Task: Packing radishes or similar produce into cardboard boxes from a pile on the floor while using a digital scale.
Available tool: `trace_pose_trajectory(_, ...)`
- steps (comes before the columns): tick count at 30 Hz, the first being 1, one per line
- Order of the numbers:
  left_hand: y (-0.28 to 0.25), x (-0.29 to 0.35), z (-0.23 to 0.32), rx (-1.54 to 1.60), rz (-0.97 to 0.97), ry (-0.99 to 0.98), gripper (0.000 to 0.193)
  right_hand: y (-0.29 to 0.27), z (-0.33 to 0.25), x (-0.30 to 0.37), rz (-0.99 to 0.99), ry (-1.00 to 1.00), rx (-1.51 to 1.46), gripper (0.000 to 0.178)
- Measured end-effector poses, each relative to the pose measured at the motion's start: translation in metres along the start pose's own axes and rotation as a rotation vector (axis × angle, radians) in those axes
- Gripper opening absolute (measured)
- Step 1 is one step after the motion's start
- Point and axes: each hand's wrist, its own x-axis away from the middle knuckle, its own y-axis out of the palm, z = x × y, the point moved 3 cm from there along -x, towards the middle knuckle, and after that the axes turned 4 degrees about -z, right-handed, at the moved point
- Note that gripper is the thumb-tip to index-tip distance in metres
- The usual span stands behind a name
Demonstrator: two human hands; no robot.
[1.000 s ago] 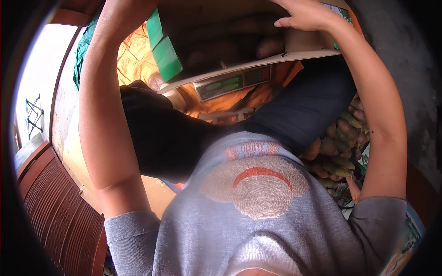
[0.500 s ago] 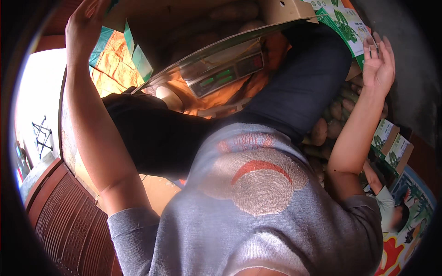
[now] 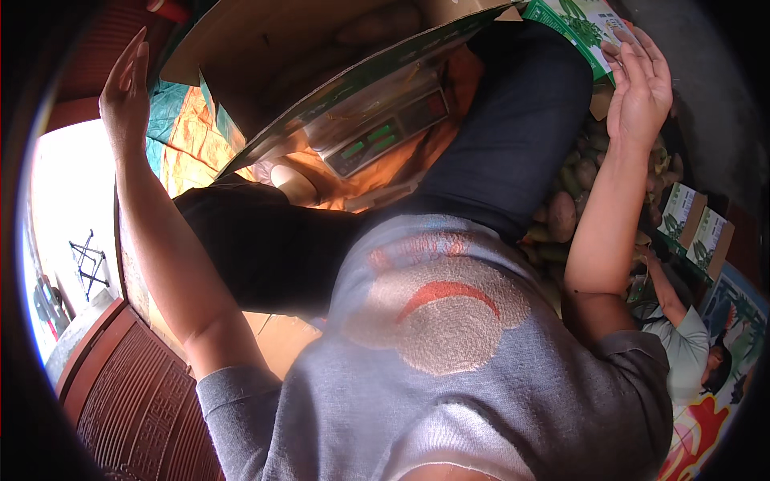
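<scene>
My left hand is raised beside the left end of a large open cardboard box, fingers stretched out and holding nothing. On the other side my right hand is also up and open, fingers spread apart, in front of a green and white printed carton; I cannot tell whether it touches it. Brownish tubers lie dimly inside the box. Below the box's near wall, a digital scale with lit green displays sits on an orange sheet, partly hidden.
A heap of tubers lies to the right of my leg. Beyond my right forearm are small printed cartons and another person in a pale shirt. At the left stands carved reddish-brown wooden furniture.
My left hand has come down and slightly outward, its fingers now fully in view. My right hand has shifted a little inward. The box sits slightly farther left in the picture.
</scene>
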Motion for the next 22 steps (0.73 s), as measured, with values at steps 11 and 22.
trace_pose_trajectory(11,0.003,-0.002,0.028,0.144,-0.073,0.120,0.038,0.091,-0.011,0.008,-0.410,-0.299,0.390,0.037)
trace_pose_trajectory(22,0.021,-0.035,0.074,-0.398,-0.760,0.066,0.052,0.193,-0.014,-0.016,-1.335,-0.473,1.269,0.055)
